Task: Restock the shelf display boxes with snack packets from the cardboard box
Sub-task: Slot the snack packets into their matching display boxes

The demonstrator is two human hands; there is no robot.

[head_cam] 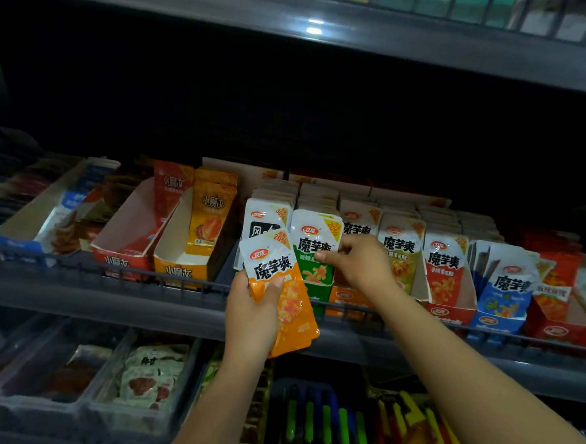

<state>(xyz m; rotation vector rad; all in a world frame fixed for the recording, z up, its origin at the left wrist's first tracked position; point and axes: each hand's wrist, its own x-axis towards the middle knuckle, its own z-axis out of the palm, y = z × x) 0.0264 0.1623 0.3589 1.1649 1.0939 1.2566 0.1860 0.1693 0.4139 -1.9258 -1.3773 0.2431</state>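
My left hand [251,317] grips a small stack of orange-and-white snack packets [282,289] in front of the middle shelf. My right hand [357,263] reaches into the row of display boxes, and its fingers pinch the right edge of a green-and-white packet [314,247] standing at the front of its box. Behind my right hand sits the orange display box [345,298], its front packets hidden by the hand. Further rows of white packets [399,252] stand to the right. The cardboard box is out of view.
The shelf's wire front rail [144,276] runs along the edge. At the left stand two nearly bare display boxes, red [125,246] and orange [182,263]. Red [447,282] and blue [501,296] boxes fill the right. A lower shelf [145,377] holds trays of other snacks.
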